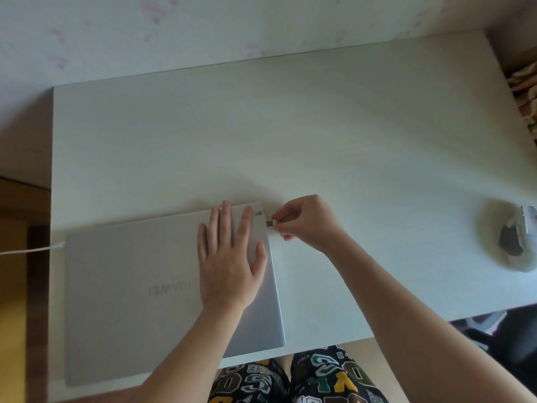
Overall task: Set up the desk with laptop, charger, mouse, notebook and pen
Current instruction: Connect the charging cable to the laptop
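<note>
A closed silver laptop [130, 286] lies on the white desk [319, 135] at the near left, its front edge overhanging the desk. My left hand [229, 260] rests flat on the lid near its right side, fingers spread. My right hand [305, 222] pinches a small USB plug [270, 223] right at the laptop's right edge, near the far corner. A white charger cable [32, 250] meets the laptop's left side. A white and grey mouse [520, 239] lies upside down at the desk's right edge.
A wall with pale floral paper runs behind the desk. Wooden floor shows to the left. A dark chair base [499, 333] sits under the desk's right side. My patterned trousers are below the front edge.
</note>
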